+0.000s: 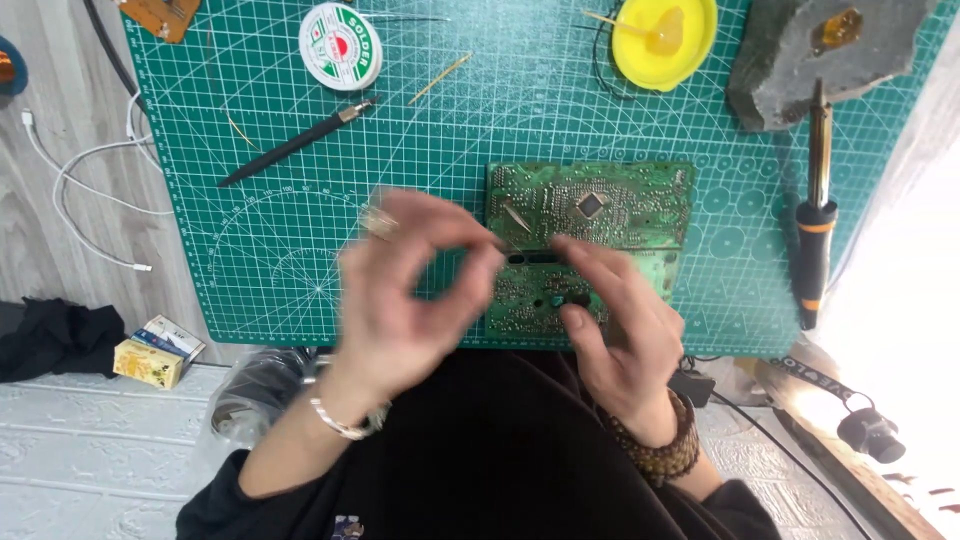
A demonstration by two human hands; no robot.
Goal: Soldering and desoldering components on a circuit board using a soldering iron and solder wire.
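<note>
Take the green circuit board [590, 215] as your reference; it lies solder side up on the green cutting mat [250, 250], near the mat's front edge.

Well left of the board, the black probe tool [295, 145] and the solder spool [340, 45] rest on the mat, untouched.

Just left of the board, your left hand [405, 295] is raised and blurred. Thumb and forefinger are pinched together; whether they hold a small part cannot be determined.

On the board's lower portion, your right hand [620, 320] rests with its fingertips touching the surface around a dark component near the slot. The fingers are loosely curled, not clamped on anything.

Behind the board sits the yellow flux dish [665, 40]. Right of the board, the soldering iron [815, 230] lies on the mat, not picked up.

Assessment: work appears to be at the placement or inspection stage; soldering seems yet to come.
</note>
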